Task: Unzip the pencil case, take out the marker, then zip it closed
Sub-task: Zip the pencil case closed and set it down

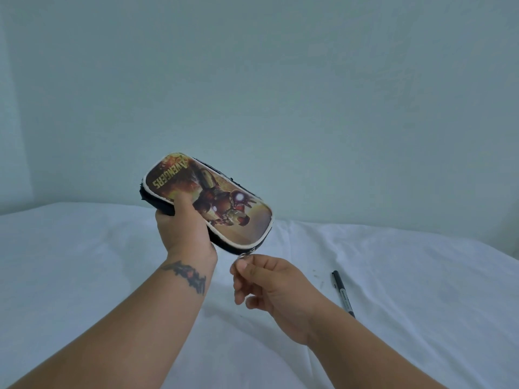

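My left hand (pixel 184 228) holds the pencil case (pixel 224 203) up in the air, thumb on its printed top. The case is oval, black-sided with a white rim and a red armoured figure printed on it. My right hand (pixel 269 282) is just below the case's lower right end, thumb and forefinger pinched on the small metal zipper pull (pixel 243 256). The case looks closed along the visible edge. A black marker (pixel 343 293) lies on the white sheet to the right of my right hand, partly hidden by my wrist.
A white sheet (pixel 393 318) covers the surface below both arms. A pale plain wall (pixel 280 94) rises behind it.
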Tool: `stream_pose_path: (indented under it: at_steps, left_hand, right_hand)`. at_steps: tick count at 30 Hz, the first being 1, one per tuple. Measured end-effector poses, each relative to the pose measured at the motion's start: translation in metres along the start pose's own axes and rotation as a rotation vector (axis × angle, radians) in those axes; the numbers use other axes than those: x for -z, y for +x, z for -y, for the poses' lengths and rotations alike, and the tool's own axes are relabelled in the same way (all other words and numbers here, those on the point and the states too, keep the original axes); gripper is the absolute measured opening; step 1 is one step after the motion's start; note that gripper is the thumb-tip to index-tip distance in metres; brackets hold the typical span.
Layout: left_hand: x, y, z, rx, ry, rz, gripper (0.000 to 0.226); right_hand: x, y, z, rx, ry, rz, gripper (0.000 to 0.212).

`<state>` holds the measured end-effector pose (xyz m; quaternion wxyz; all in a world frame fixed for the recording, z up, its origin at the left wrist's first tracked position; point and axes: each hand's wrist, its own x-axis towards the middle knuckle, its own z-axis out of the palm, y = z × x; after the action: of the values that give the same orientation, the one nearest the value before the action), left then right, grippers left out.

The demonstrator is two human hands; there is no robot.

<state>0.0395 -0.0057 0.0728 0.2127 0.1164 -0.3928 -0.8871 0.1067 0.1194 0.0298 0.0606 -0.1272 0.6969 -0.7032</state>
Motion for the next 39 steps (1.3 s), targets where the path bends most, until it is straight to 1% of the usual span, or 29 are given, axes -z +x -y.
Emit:
stream_pose_path:
  at_steps: [1,2,4,5,6,9,10,12,14,16,17,19,21,24,26,27,29,31,34,36,37,39]
  left_hand:
    - [-0.001,-0.001,0.000,0.014,-0.003,0.013,0.041]
    - [-0.002,-0.003,0.000,0.027,-0.003,0.036,0.042]
    - [-0.003,-0.005,0.001,0.051,-0.013,0.116,0.041]
    - [-0.004,-0.006,0.001,0.063,-0.021,0.168,0.040]
    - [-0.005,-0.007,0.001,0.076,-0.027,0.221,0.039]
    - [-0.009,-0.009,0.006,0.147,0.007,0.354,0.038]
    - [-0.009,-0.010,0.008,0.176,0.044,0.383,0.040]
    - [-0.008,-0.009,0.013,0.218,0.156,0.406,0.054]
    - [-0.005,-0.008,0.016,0.201,0.336,0.390,0.076]
    - [-0.004,-0.007,0.015,0.091,0.566,0.374,0.090]
    - [-0.004,-0.008,0.015,0.004,0.649,0.384,0.096]
    - [-0.005,-0.011,0.015,-0.261,0.749,0.468,0.101]
    - [-0.007,-0.015,0.015,-0.598,0.855,0.581,0.100]
    - [-0.010,-0.023,0.013,-1.047,0.967,0.713,0.092]
    - [-0.012,-0.025,0.012,-1.285,1.084,0.730,0.083]
    - [-0.012,-0.025,0.013,-1.362,1.153,0.737,0.077]
    - [-0.012,-0.024,0.014,-1.443,1.244,0.785,0.064]
    - [-0.010,-0.023,0.014,-1.440,1.290,0.796,0.053]
    - [-0.007,-0.021,0.011,-1.388,1.295,0.712,0.046]
    - [-0.007,-0.021,0.009,-1.379,1.272,0.635,0.037]
    - [-0.008,-0.021,0.009,-1.384,1.269,0.606,0.033]
    - [-0.009,-0.023,0.009,-1.402,1.282,0.564,0.036]
  right_hand:
    - [0.000,0.001,0.001,-0.014,0.037,-0.016,0.015]
    - [-0.001,0.001,0.002,-0.026,0.086,-0.027,0.021]
    - [-0.002,0.002,0.005,-0.031,0.205,-0.052,0.043]
    - [-0.002,0.003,0.008,-0.017,0.270,-0.085,0.048]
    - [-0.001,0.003,0.010,0.008,0.335,-0.136,0.047]
    - [0.006,0.006,0.019,0.131,0.442,-0.338,0.019]
    - [0.010,0.007,0.022,0.186,0.449,-0.398,0.014]
    - [0.019,0.008,0.030,0.274,0.398,-0.504,0.013]
    - [0.030,0.007,0.034,0.325,0.231,-0.608,0.009]
    - [0.039,0.006,0.037,0.367,-0.010,-0.693,0.003]
    - [0.043,0.006,0.037,0.383,-0.129,-0.722,0.002]
    - [0.049,0.005,0.037,0.402,-0.348,-0.738,0.005]
    - [0.052,0.005,0.037,0.410,-0.555,-0.730,0.010]
    - [0.053,0.006,0.032,0.484,-0.858,-0.701,0.011]
    - [0.050,0.006,0.029,0.549,-1.030,-0.667,0.016]
    - [0.048,0.006,0.027,0.574,-1.109,-0.654,0.021]
    - [0.046,0.007,0.024,0.586,-1.190,-0.634,0.028]
    - [0.046,0.008,0.024,0.547,-1.108,-0.631,0.029]
    - [0.049,0.008,0.029,0.431,-0.736,-0.641,0.026]
    - [0.049,0.007,0.035,0.386,-0.501,-0.620,0.022]
    - [0.048,0.006,0.036,0.382,-0.411,-0.614,0.019]
    - [0.046,0.005,0.039,0.376,-0.289,-0.613,0.015]
